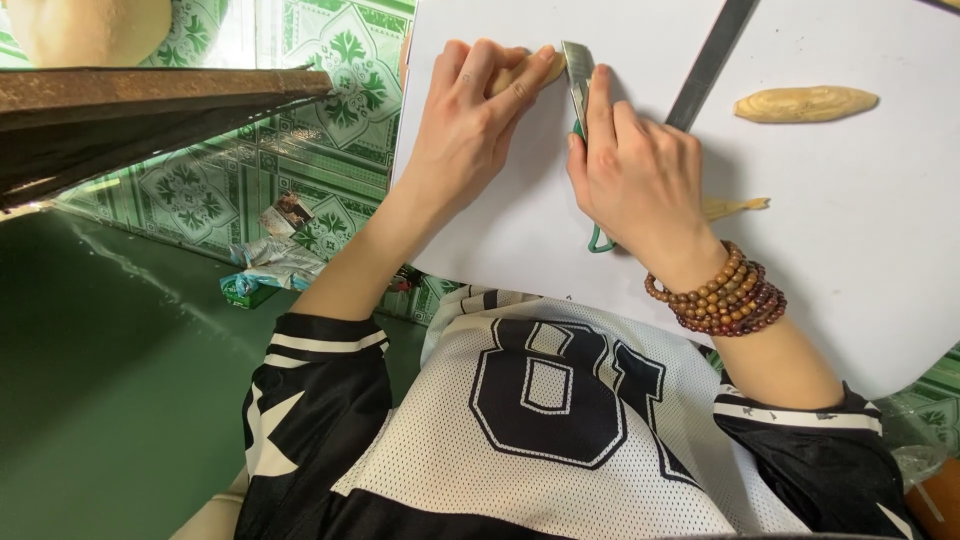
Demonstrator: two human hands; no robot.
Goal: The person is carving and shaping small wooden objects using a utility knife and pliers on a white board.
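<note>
My left hand (468, 128) grips a small pale wooden piece (528, 70) against a white board (860, 230). My right hand (640, 175) holds a green-handled utility knife (578, 75), its metal blade resting right beside the wooden piece. A string of brown wooden beads (722, 295) wraps my right wrist. Another carved pale wooden piece (805, 104) lies on the board to the right. A thin pale sliver (735, 206) pokes out from behind my right hand.
A dark metal ruler (710, 62) lies slanted across the board. A dark wooden table edge (150, 100) juts in at the upper left. Green patterned floor tiles (330, 130) carry crumpled wrappers (268, 262). A plain green wall surface (90, 380) fills the left.
</note>
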